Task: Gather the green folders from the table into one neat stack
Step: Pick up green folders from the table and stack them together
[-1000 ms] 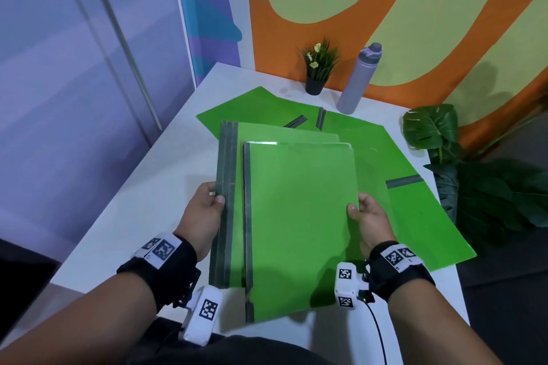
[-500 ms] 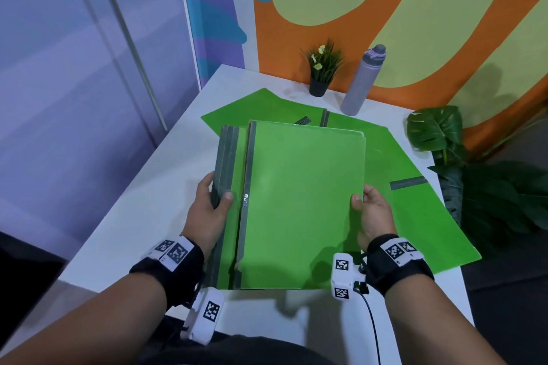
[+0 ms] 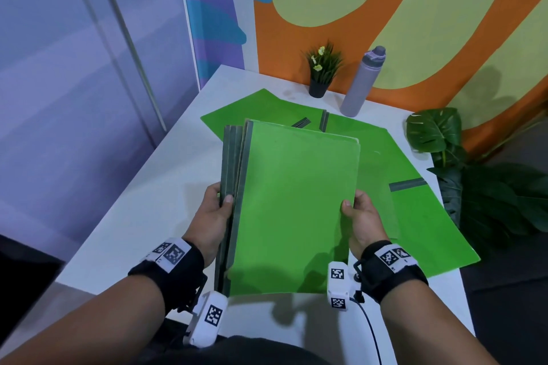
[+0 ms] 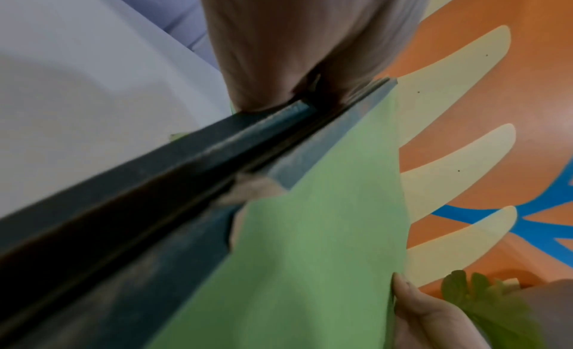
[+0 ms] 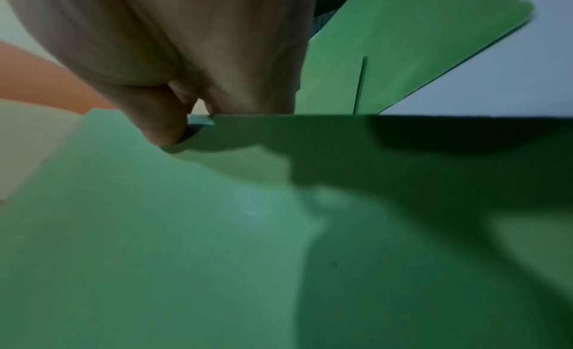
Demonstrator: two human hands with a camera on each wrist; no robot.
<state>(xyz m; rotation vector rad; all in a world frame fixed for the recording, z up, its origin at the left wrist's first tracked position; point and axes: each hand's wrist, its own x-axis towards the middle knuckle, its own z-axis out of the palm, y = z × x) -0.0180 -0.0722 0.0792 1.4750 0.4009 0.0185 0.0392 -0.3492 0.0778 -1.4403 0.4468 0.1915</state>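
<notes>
The white table [image 3: 166,187] stands in a corner, a lilac wall on my left and an orange, yellow and blue mural behind it. At the back edge are a small potted plant [image 3: 321,74] and a grey bottle [image 3: 360,83]; a leafy plant [image 3: 480,187] stands off the right side. Loose green folders [image 3: 415,216] lie spread flat on the table behind and to the right of the ones I hold.

My stack [image 3: 296,210] hides the middle of those folders, so I cannot count them. Both wrist views are blurred, and my fingers under the stack are out of sight.

My left hand [image 3: 212,216] grips the stack at its dark spine edges [image 4: 173,173], thumb on top. My right hand [image 3: 363,216] pinches the open right edge, thumb on top. The stack is lifted above the near part of the table, its spines not quite flush.
</notes>
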